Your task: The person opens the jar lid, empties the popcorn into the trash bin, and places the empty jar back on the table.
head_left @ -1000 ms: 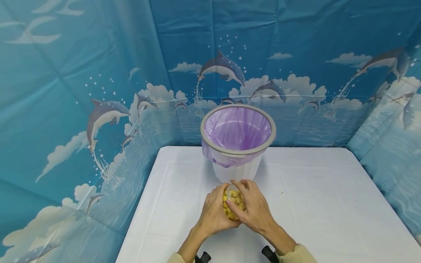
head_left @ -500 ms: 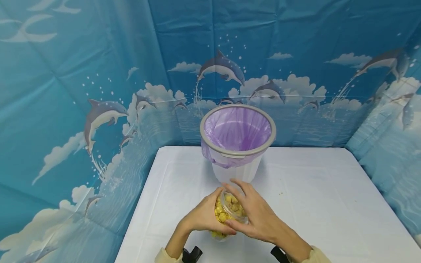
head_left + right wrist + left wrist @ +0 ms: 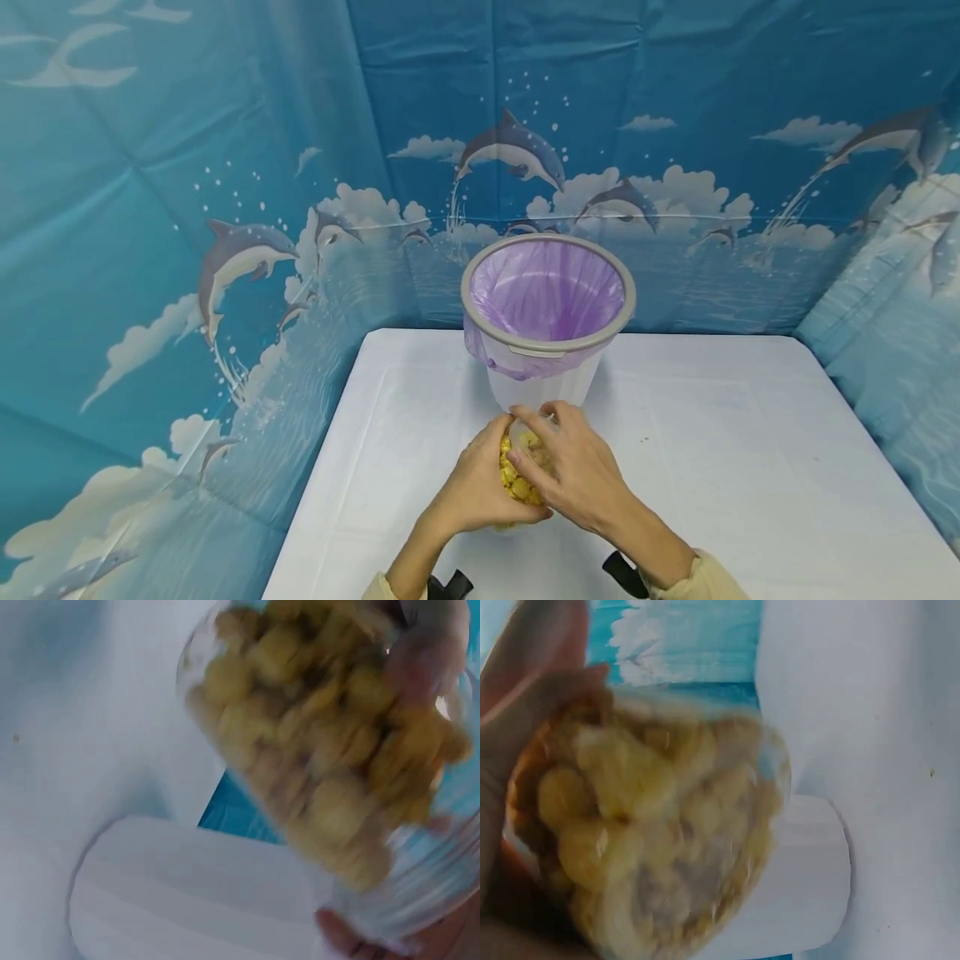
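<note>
A clear jar (image 3: 516, 477) full of yellow popcorn is held between both hands, close in front of the bin. My left hand (image 3: 474, 492) grips the side of the jar, thumb and fingers bent round it. Over the jar's top, the curved fingers and thumb of my right hand (image 3: 583, 482) grip the clear rim area and hide much of it. In the left wrist view the jar (image 3: 652, 832) fills the left half. The right wrist view shows the jar (image 3: 292, 742) slanting, with its clear ridged top end at lower right.
A white bin (image 3: 542, 388) with a grey rim and purple liner (image 3: 551, 283) stands behind the hands on the white table (image 3: 720, 467). Small crumbs (image 3: 643, 439) lie to its right. A blue dolphin-print curtain (image 3: 420, 75) encloses the back and sides.
The jar tipped over with its top towards the right hand half a second ago, then swung back up. Both hands have shifted slightly away from the body with it.
</note>
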Available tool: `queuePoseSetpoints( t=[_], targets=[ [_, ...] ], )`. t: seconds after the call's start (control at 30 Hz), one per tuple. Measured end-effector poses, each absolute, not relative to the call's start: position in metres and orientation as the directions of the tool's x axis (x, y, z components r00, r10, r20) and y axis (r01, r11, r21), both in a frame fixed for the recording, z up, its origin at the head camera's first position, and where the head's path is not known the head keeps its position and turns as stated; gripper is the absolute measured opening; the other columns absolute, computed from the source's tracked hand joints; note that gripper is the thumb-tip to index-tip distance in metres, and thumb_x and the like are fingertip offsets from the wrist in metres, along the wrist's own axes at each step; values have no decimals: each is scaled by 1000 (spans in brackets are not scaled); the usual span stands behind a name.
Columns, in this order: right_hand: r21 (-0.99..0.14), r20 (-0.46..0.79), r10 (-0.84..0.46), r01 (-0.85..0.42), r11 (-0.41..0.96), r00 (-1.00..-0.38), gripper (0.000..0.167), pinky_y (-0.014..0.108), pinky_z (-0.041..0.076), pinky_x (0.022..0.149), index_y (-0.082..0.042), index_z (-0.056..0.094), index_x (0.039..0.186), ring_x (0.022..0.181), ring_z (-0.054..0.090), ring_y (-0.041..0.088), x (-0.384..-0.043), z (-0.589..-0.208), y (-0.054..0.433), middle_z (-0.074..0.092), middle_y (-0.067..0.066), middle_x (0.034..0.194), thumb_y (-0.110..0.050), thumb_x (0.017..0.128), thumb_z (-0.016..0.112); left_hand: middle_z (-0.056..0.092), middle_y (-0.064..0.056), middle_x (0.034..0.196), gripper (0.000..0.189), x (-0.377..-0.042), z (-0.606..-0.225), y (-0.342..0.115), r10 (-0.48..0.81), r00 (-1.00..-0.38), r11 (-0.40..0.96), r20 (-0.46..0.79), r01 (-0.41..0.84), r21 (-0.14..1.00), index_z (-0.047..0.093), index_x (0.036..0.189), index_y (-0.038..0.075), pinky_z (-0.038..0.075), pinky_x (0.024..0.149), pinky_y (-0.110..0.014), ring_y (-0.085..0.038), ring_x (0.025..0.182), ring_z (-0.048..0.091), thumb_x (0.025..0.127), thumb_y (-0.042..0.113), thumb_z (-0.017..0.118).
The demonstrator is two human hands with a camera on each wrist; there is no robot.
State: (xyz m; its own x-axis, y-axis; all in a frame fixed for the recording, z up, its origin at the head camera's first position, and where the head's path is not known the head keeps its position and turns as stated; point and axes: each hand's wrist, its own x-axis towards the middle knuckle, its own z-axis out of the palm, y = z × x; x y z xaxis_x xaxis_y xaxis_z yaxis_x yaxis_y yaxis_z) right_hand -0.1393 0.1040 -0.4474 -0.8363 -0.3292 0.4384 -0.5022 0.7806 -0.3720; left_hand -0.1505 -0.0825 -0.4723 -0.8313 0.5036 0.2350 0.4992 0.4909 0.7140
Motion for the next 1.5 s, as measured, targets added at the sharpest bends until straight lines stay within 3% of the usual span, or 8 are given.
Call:
queuePoseSetpoints(
  t=[0.13, 0.3, 0.63, 0.8, 1.0, 1.2, 1.3, 1.5],
  targets=[
    [-282, 525, -512, -706, 649, -680, 58, 40, 58, 82, -34, 56, 147, 112, 59, 17, -142, -445, 113, 59, 4, 130, -49, 93, 71, 62, 2, 124, 103, -162, -464, -103, 679, -728, 258, 90, 351, 900, 35, 152, 26, 60, 87, -27, -7, 102, 66, 69, 28, 97],
    [-237, 555, -627, -826, 511, -547, 71, 48, 56, 96, -27, 48, 155, 129, 56, 21, -140, -441, 118, 51, 6, 150, -52, 93, 69, 63, 0, 124, 100, -174, -457, -116, 792, -609, 207, 45, 336, 919, 37, 149, 24, 60, 89, -28, -8, 103, 67, 69, 19, 97],
    [-507, 283, -239, -356, 785, -929, 69, 58, 60, 74, -37, 33, 162, 127, 58, 42, -128, -422, 96, 50, 19, 149, -54, 100, 60, 59, -7, 134, 113, -144, -465, -83, 322, -891, 621, 319, 454, 639, 40, 151, 9, 51, 102, -52, -20, 117, 59, 61, 41, 99],
    [-457, 305, -245, -368, 810, -920, 56, 51, 61, 72, -29, 49, 154, 120, 60, 38, -132, -426, 89, 57, 22, 137, -50, 103, 57, 60, -9, 130, 109, -136, -469, -70, 269, -878, 663, 395, 466, 585, 41, 149, 5, 53, 96, -51, -21, 115, 59, 62, 38, 98],
    [-428, 353, -486, -600, 676, -800, 55, 56, 58, 91, -35, 46, 155, 130, 57, 33, -136, -422, 106, 52, 14, 147, -45, 103, 60, 58, 1, 134, 111, -144, -463, -94, 439, -868, 418, 231, 425, 803, 34, 157, 17, 57, 96, -37, -13, 115, 61, 68, 41, 97],
    [-464, 366, -689, -765, 447, -625, 65, 64, 50, 104, -34, 40, 159, 147, 43, 28, -132, -412, 121, 33, 1, 166, -35, 99, 66, 62, -5, 130, 103, -159, -455, -121, 736, -671, 98, 97, 246, 964, 32, 155, 25, 60, 94, -33, -15, 108, 68, 73, 11, 94],
    [-471, 378, -647, -739, 482, -663, 73, 67, 49, 103, -33, 36, 161, 149, 41, 31, -128, -408, 119, 29, 2, 168, -39, 96, 70, 63, -5, 129, 101, -161, -451, -123, 745, -661, 114, 87, 255, 960, 34, 153, 26, 60, 94, -33, -15, 108, 68, 73, 12, 94],
    [-453, 294, -347, -450, 770, -891, 78, 66, 54, 94, -37, 30, 163, 139, 50, 43, -120, -401, 101, 38, 15, 163, -61, 96, 63, 58, 1, 135, 111, -148, -451, -103, 505, -848, 424, 161, 406, 810, 36, 155, 16, 57, 96, -39, -13, 114, 61, 66, 39, 98]
  ],
)
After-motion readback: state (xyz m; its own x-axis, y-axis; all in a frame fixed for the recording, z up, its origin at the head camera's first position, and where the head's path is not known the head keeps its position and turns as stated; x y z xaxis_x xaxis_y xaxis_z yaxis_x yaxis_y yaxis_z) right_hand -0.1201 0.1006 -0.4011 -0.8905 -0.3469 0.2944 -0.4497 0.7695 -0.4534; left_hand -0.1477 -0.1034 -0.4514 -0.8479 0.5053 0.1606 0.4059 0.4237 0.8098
